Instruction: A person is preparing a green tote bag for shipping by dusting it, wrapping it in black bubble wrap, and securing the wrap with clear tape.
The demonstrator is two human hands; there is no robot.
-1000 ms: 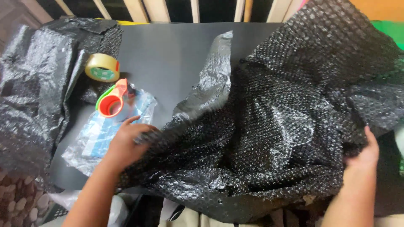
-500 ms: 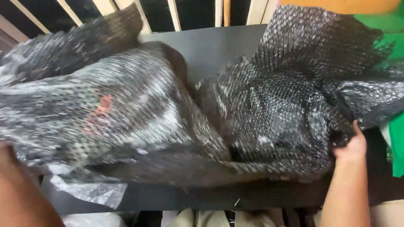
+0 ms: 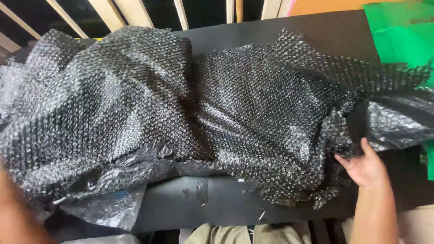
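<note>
Dark tabletop (image 3: 217, 208) is lying under everything. Right hand (image 3: 365, 166) is resting open, fingers (image 3: 342, 161) spread and touching the bubble wrap's lower right edge. Black bubble wrap (image 3: 190, 113) is stretching leftward from those fingers, long axis left to right. Left hand (image 3: 11, 212) is blurred; cannot tell its grip.

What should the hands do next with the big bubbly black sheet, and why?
Probably tug the right hand outward to flatten the black bubble wrap. It lies bunched and wrinkled across the dark table, and that hand touches its right edge.
</note>
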